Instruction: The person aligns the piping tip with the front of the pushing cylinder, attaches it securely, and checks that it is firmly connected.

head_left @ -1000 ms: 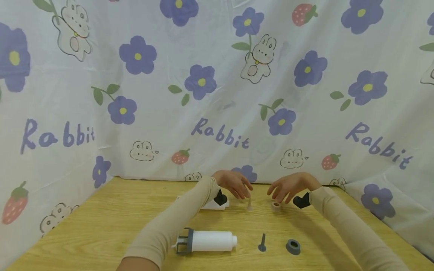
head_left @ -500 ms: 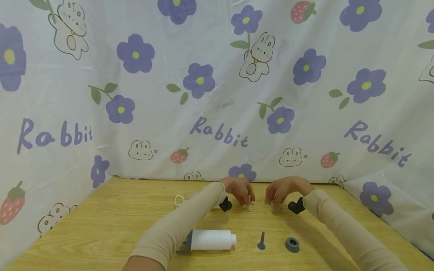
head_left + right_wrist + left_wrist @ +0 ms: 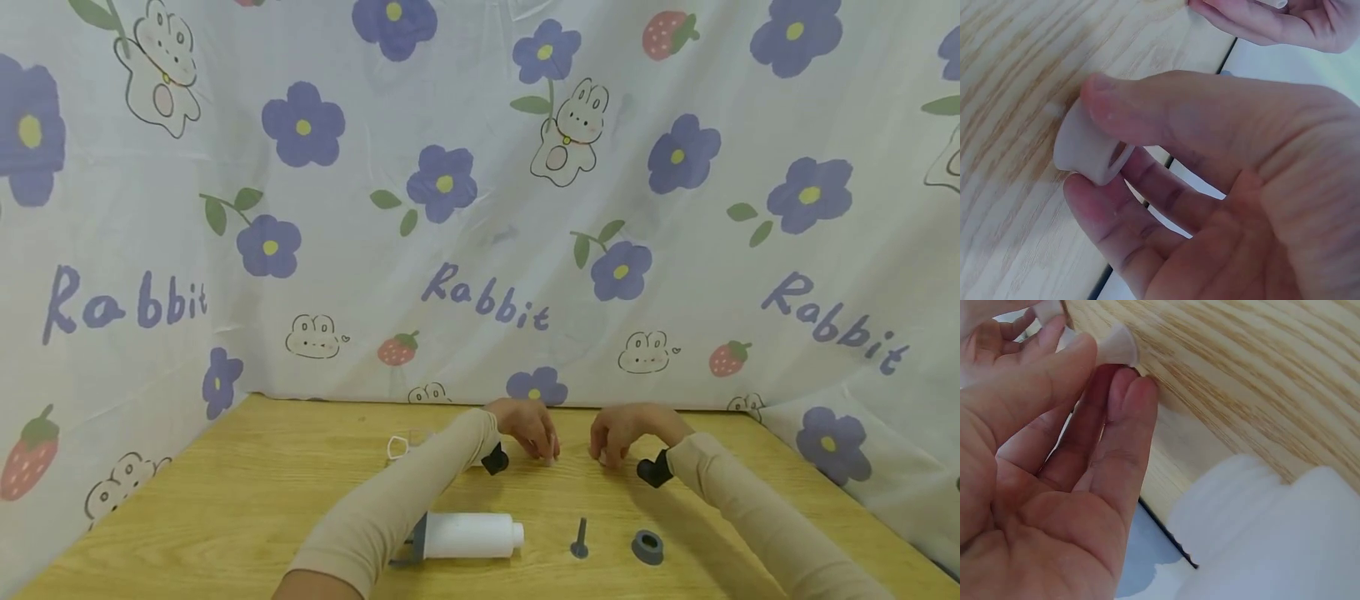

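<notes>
My left hand [image 3: 528, 429] pinches a small pale nozzle [image 3: 1117, 347] with a flared base, between thumb and fingers, just over the far part of the table. A short way to the right, my right hand [image 3: 630, 429] holds a pale ring-shaped cap [image 3: 1084, 147] by its sides, thumb on top and fingertips below. In the left wrist view, a white threaded barrel [image 3: 1291, 540] lies beside the left hand. Its white loop handle [image 3: 397, 448] shows past the left sleeve in the head view, where the sleeve hides most of the barrel.
Nearer on the wooden table [image 3: 225, 500] lies a second white barrel [image 3: 468, 535] with a grey frame, partly covered by the left sleeve. Right of it are a grey nozzle [image 3: 580, 546] and a grey ring cap [image 3: 639, 550]. A printed curtain [image 3: 480, 250] hangs behind.
Both hands have come down onto the small pale pieces and taken hold of them: the left the nozzle, the right the ring cap. The grey pieces stay put.
</notes>
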### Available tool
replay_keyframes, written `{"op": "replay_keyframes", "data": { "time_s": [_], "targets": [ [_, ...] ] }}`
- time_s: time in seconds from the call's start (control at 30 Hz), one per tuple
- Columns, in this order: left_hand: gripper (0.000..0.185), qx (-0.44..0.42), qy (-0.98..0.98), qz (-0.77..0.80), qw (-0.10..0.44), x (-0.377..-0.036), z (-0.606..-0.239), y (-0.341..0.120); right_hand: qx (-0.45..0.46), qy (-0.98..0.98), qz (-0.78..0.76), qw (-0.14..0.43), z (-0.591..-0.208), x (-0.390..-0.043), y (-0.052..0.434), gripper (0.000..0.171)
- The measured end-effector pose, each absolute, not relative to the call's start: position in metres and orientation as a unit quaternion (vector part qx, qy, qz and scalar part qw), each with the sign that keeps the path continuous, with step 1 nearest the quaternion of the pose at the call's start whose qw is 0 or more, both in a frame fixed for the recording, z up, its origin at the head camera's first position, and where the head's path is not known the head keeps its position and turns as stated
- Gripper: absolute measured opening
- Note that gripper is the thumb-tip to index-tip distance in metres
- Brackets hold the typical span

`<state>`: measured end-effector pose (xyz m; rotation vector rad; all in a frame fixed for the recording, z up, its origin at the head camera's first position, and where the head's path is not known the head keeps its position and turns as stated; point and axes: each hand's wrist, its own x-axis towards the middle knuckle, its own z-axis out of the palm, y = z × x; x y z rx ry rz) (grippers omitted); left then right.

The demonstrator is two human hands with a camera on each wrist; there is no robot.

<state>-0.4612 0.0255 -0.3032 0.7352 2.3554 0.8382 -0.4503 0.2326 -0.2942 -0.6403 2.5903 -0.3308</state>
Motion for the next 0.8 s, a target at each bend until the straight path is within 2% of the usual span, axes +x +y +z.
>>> {"op": "replay_keyframes", "data": {
  "time_s": [0.17,0.37,0.47,0.8],
  "targets": [
    [0.014,0.276,0.866,0.319,0.267,-0.461,-0.302,0.025,-0.231,0.939,-0.134,0.216,-0.290,-0.449,0.234,0.025],
    [0.015,0.288,0.854,0.335,0.276,-0.460,-0.288,0.020,-0.290,0.922,-0.195,0.167,-0.278,-0.449,0.239,0.020],
    [0.014,0.291,0.859,0.335,0.254,-0.460,-0.273,0.015,-0.304,0.908,-0.245,0.153,-0.269,-0.450,0.245,0.021],
    [0.018,0.294,0.889,0.303,0.180,-0.462,-0.242,-0.004,-0.258,0.876,-0.394,0.099,-0.260,-0.455,0.255,0.032]
  ]
}}
